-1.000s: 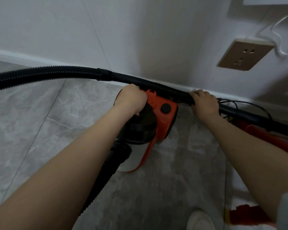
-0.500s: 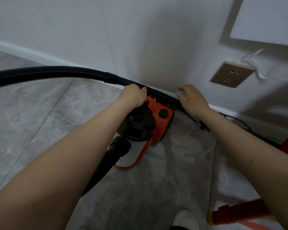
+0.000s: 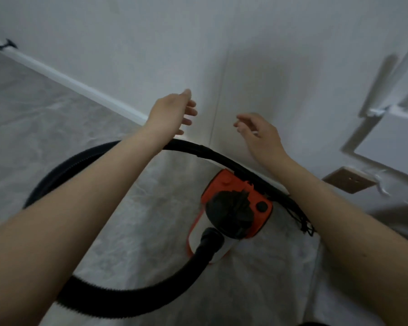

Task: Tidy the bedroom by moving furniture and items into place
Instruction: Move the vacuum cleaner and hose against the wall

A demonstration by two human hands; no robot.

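An orange, black and white vacuum cleaner (image 3: 236, 215) stands on the grey floor against the white wall. Its black ribbed hose (image 3: 99, 302) loops from the front of the body round to the left and back along the baseboard, where a black wand (image 3: 224, 158) lies behind the cleaner. My left hand (image 3: 172, 111) hangs in the air above the hose with relaxed fingers, holding nothing. My right hand (image 3: 259, 132) floats beside it, fingers loosely spread, also empty. Both hands are well above the cleaner.
A brown wall socket (image 3: 349, 182) sits low on the wall at the right, under a white framed panel (image 3: 396, 137). A black cable (image 3: 302, 220) lies bundled by the baseboard right of the cleaner. Grey marble-look tiles (image 3: 33, 128) spread to the left.
Both hands have let go of the vacuum cleaner and the wand and risen away from them. The view has pulled up and back, showing the whole hose loop.
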